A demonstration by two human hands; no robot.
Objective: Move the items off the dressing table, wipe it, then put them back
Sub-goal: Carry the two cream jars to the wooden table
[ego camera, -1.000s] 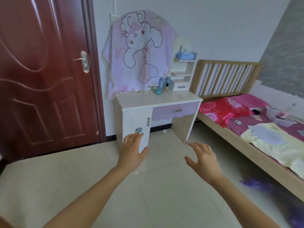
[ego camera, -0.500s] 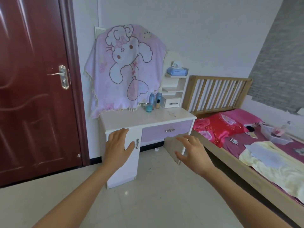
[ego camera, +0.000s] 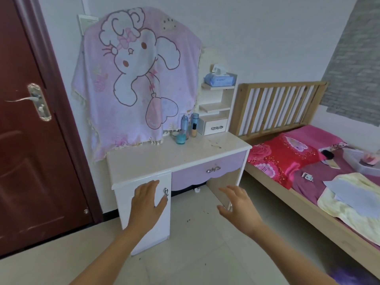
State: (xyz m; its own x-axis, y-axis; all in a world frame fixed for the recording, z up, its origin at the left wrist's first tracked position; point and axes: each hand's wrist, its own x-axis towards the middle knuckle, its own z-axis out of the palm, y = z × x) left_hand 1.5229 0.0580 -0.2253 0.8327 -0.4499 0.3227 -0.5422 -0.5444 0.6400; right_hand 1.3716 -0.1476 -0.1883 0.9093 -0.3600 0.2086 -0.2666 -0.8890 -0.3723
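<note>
The white and lilac dressing table (ego camera: 156,161) stands against the wall, its mirror draped with a pink cartoon towel (ego camera: 135,79). At the back of its top stand several cosmetic bottles (ego camera: 188,128) and a teal jar (ego camera: 181,138); brown specks (ego camera: 214,145) mark the top on the right. A blue tissue pack (ego camera: 219,79) lies on the small upper shelf. My left hand (ego camera: 147,204) is held out in front of the cabinet door, fingers straight, holding nothing. My right hand (ego camera: 239,206) reaches forward below the drawer, fingers spread and empty.
A dark red door (ego camera: 26,140) is on the left. A wooden-framed bed (ego camera: 308,182) with red and pink bedding, a yellow blanket and small items runs along the right. Pale floor tiles (ego camera: 195,254) lie between me and the table.
The view has moved closer to the dressing table, which now looks larger. Both hands stay raised and open in front of me, empty.
</note>
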